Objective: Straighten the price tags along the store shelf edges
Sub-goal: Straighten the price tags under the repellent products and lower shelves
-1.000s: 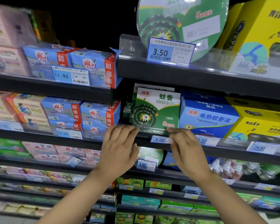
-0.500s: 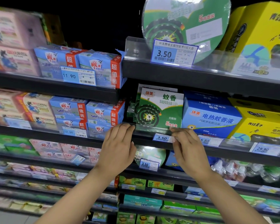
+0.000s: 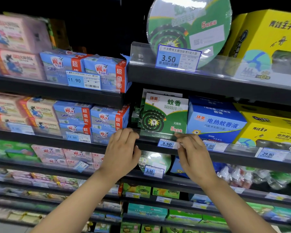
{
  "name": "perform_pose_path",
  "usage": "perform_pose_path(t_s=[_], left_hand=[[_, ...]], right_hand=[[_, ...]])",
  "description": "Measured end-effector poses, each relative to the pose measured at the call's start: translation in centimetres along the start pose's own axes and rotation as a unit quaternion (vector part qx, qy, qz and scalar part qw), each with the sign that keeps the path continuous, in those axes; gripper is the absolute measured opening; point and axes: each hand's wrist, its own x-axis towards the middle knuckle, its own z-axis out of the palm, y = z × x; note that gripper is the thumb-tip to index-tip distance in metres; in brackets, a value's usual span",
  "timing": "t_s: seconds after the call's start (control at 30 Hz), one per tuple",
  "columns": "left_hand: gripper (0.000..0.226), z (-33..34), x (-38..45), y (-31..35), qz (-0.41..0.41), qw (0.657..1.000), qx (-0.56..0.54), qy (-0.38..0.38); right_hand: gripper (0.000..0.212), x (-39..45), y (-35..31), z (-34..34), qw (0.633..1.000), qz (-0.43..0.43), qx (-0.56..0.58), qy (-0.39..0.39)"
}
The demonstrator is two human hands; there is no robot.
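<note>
A blue-and-white 3.50 price tag (image 3: 165,143) sits in the clear plastic strip (image 3: 155,134) on the edge of the middle shelf, below a green mosquito-coil box (image 3: 165,113). My left hand (image 3: 123,150) grips the left end of that strip, fingers curled over its top and thumb below. My right hand (image 3: 192,153) pinches the right end of the 3.50 tag, fingertips on the strip's top edge and thumb on the tag's face. Just right of this hand a 5.80 tag (image 3: 214,146) is partly covered.
More tags line the shelves: 29.90 (image 3: 268,154) at the right, a tilted 3.50 (image 3: 176,58) above, 11.90 (image 3: 83,80) and 12.00 (image 3: 77,137) at the left, another 3.50 (image 3: 153,170) below. Blue (image 3: 215,123) and yellow (image 3: 272,130) boxes stand close behind the strip.
Both hands stay at the same shelf edge. My left fingers have curled further over the strip. My right thumb has come onto the tag's right end.
</note>
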Motion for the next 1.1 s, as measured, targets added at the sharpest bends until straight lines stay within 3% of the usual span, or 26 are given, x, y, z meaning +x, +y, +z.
perform_pose_path(t_s=[0.17,0.33,0.53,0.93,1.1], left_hand=[[0.05,0.1,-1.9,-0.8,-0.056,0.998,-0.009,-0.014],[0.052,-0.3,-2.1,-1.0,-0.066,0.998,-0.007,-0.021],[0.055,-0.3,-2.0,-1.1,-0.068,0.997,-0.026,-0.021],[0.05,-0.2,-1.4,-1.3,-0.043,0.999,-0.029,-0.002],[0.049,-0.1,-1.2,-1.3,-0.043,0.999,-0.029,-0.002]], right_hand=[[0.025,0.3,-0.2,-0.2,1.0,0.004,-0.001,0.006],[0.019,1.2,-0.6,-0.5,0.997,-0.037,-0.057,0.025],[0.006,1.0,-1.1,0.9,0.99,-0.124,-0.048,-0.042],[0.009,0.7,-1.2,1.4,0.993,-0.1,-0.029,-0.051],[0.02,1.2,-1.6,1.5,0.997,-0.069,-0.008,-0.038]])
